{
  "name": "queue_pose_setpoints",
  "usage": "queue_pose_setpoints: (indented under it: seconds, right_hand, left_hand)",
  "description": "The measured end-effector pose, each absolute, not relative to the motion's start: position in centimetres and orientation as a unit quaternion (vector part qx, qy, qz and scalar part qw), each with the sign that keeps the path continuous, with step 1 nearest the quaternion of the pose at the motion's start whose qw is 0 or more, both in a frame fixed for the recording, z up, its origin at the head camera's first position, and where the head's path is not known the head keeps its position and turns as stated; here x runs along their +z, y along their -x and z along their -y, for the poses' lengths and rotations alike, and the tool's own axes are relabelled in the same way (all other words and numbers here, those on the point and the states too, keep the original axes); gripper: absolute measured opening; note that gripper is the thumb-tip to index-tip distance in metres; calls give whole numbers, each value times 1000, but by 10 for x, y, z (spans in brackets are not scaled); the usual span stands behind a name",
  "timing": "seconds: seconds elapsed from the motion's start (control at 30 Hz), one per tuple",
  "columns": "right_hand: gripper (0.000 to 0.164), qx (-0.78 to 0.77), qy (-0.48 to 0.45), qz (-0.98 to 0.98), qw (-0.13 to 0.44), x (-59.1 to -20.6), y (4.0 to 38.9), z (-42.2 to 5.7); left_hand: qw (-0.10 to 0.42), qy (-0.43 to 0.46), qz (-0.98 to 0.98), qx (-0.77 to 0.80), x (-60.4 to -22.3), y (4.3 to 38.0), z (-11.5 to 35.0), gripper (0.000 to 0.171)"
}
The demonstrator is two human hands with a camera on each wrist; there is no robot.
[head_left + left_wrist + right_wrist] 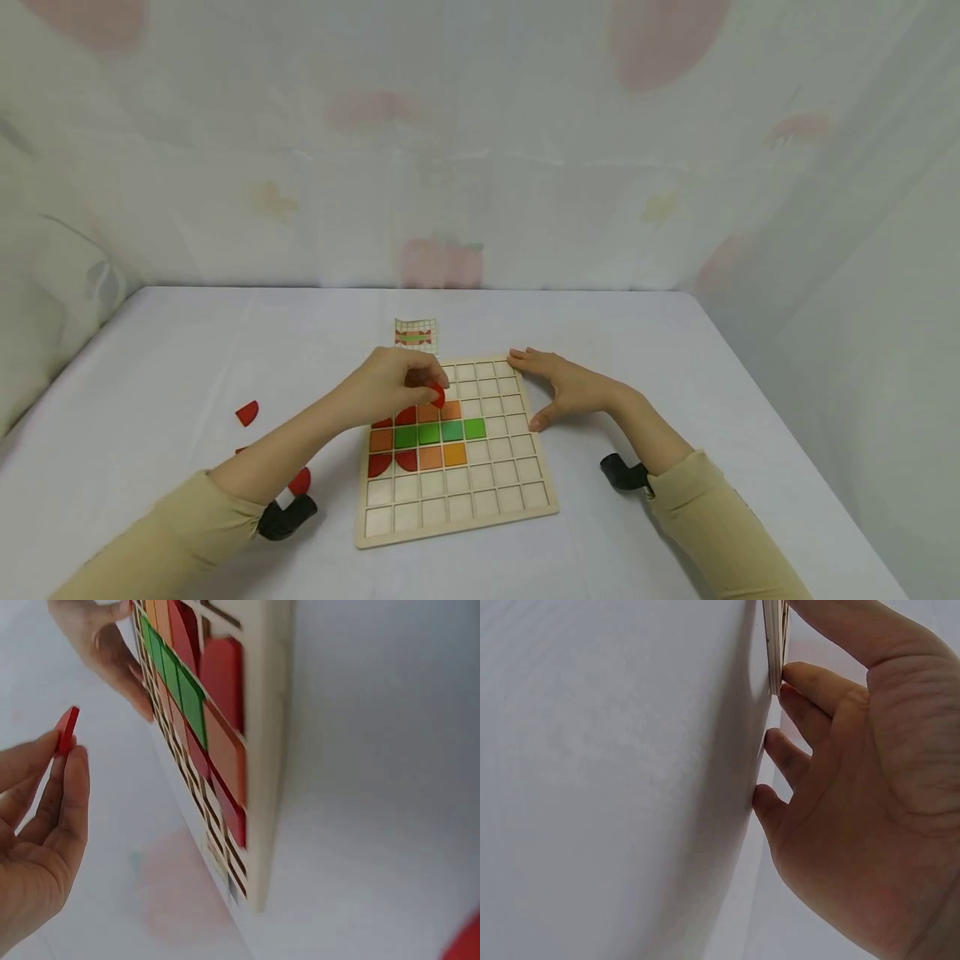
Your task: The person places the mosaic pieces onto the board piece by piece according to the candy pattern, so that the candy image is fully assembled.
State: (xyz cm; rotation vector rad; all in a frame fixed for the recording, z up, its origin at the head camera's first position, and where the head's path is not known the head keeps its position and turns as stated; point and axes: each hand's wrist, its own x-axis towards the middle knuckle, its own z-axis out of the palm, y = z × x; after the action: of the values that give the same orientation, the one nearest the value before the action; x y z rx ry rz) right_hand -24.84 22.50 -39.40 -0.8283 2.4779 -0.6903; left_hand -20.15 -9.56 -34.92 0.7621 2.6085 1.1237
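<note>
Between thumb and fingers, my left hand (pixel 390 385) pinches a small red quarter-round tile (pixel 438 395), held above the upper left part of a wooden grid board (pixel 516 498). In the left wrist view this red tile (pixel 67 731) stands on edge in the fingertips, apart from the board. Green tiles (pixel 428 433) form a row on the board, with orange tiles (pixel 431 457) and red rounded tiles (pixel 379 464) around them. My right hand (pixel 570 386) lies with spread fingers at the board's right edge; in the right wrist view its fingers touch the board's corner (pixel 775 652).
A small pattern card (pixel 416 333) lies behind the board. Loose red tiles are on the white table to the left, one quarter-round piece (pixel 247 412) farther out and another red piece (pixel 300 482) beside the left forearm, which partly hides others.
</note>
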Motion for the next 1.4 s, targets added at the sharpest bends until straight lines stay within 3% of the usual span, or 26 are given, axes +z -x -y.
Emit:
queue_pose_setpoints:
  seconds: [0.4, 0.67, 1.4]
  right_hand:
    - [109, -250, 298, -896, 215, -397, 251, -226]
    - [109, -250, 303, -894, 216, -398, 251, -224]
    - [108, -250, 298, -896, 215, -394, 248, -226]
  left_hand:
    - [84, -218, -887, 397, -368, 210, 50, 5]
    - [66, -197, -899, 384, -391, 211, 46, 7]
    - [30, -233, -921, 310, -394, 212, 39, 8]
